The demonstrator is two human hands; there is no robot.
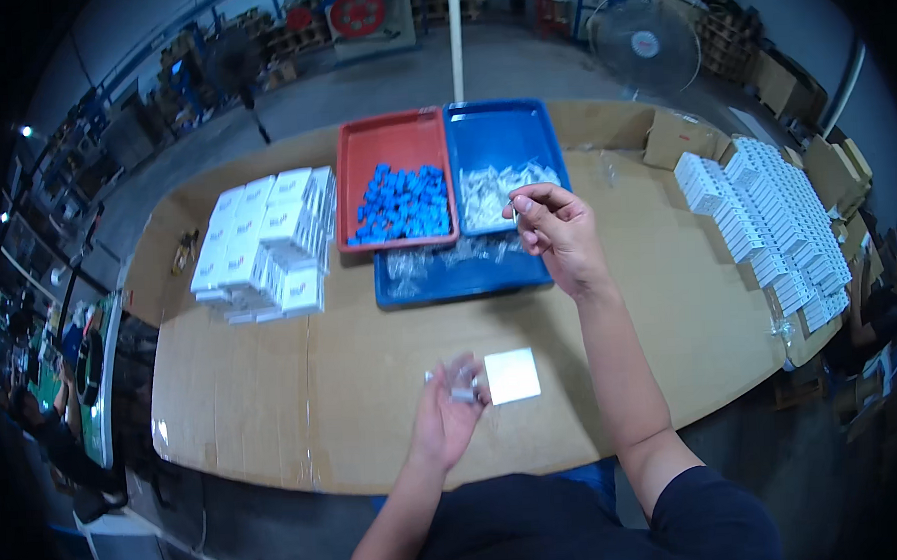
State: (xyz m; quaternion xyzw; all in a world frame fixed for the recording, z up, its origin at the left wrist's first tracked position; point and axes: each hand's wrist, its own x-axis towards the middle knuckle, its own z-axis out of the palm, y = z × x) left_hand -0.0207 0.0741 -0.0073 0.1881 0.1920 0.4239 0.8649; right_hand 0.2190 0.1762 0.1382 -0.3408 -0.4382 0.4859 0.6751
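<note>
My left hand (447, 420) is low over the cardboard-covered table, its fingers curled round a small clear plastic piece with a white edge (463, 392); motion blurs it. Just right of those fingers lies a flat, bright white square (513, 376). My right hand (561, 237) is raised at the front right corner of a blue tray (501, 116) holding many small clear-and-white packets (495, 190). Its thumb and forefinger are pinched together, and whatever sits between them is too small to make out.
A red tray (390, 137) of small blue parts (400, 204) adjoins the blue tray. Both rest against a lower blue tray (469, 287) with clear plastic. White boxes (266, 228) are stacked left, more box rows (766, 226) right. A cardboard rim (602, 123) borders the table.
</note>
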